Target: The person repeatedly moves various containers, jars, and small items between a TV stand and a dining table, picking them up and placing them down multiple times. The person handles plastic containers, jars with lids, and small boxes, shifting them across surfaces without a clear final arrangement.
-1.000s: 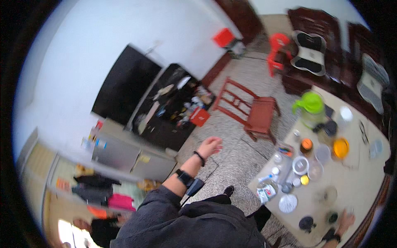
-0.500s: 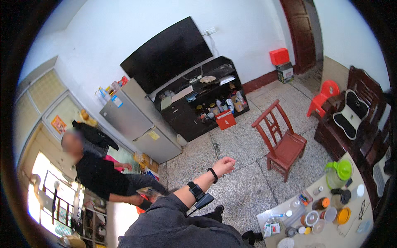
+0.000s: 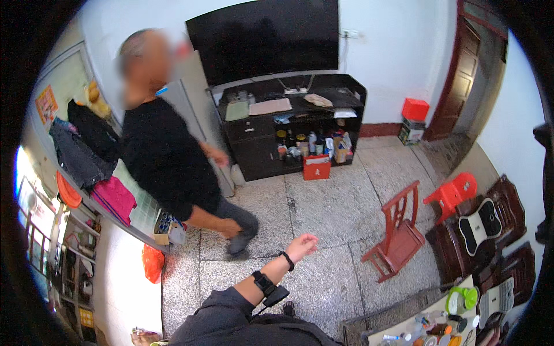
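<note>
My left hand hangs out in front of me above the speckled floor. Its fingers are loosely bent and nothing shows in them. A dark beaded bracelet circles the wrist, and a black strapped device sits higher on the forearm. The hand touches nothing; the nearest furniture is a reddish wooden chair to its right. My right hand is out of the picture.
A person in black walks at the left, beside the fridge. Ahead stands a black cabinet below a large television. To the right are a red plastic stool and a table crowded with jars and a green-lidded jug.
My view has turned and shifted; the table has slid down toward the lower edge. The person in black has come closer, now upright and mid-stride. My left hand still holds nothing visible.
</note>
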Demonstrator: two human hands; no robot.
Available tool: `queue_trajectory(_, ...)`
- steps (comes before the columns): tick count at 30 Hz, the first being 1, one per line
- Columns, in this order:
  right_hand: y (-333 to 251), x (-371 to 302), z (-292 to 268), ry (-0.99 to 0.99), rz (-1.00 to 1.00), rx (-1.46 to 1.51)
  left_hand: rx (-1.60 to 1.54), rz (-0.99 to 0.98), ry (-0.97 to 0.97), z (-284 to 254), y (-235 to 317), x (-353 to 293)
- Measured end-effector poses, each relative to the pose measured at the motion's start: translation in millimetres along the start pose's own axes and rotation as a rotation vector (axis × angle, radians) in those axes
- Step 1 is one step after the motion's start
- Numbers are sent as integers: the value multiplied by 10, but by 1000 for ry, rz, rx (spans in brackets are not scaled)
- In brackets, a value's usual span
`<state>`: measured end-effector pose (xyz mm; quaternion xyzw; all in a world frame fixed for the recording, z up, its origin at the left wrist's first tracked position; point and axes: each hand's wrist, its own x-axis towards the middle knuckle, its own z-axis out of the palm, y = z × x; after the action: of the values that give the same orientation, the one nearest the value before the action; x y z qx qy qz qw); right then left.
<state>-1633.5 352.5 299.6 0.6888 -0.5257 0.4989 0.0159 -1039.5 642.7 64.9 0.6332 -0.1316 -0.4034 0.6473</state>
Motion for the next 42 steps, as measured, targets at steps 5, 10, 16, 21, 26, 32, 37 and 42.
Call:
queue_trajectory(5,-1307,-206,1882,-567,68,435,-96,41,97,-1012,181,-312)
queue_trajectory(10,-2373,-765,3199,-902,-89,644,-224,55,352,-1728,76,-572)
queue_trajectory(16,-3349,-1289,4345,-1189,-322,763,-317,44,678,-2230,70,-752)
queue_trajectory(21,-4081,-1366,5107,-1367,-483,771,-387,104,891,-2354,462,-643)
queue_trajectory(26,-4704,-1245,5794,-1444,-537,825,-376,134,946,-2268,813,-305)
queue_trajectory(32,-5351,-1453,6514,-1647,-502,878,-384,144,978,-2517,1080,99)
queue_trajectory(37,-6171,-1810,7231,-1651,-611,868,-393,173,1025,-3235,1250,679)
queue_trajectory(42,-7221,-2010,8015,-1572,-701,795,-418,250,973,-4256,1736,1700)
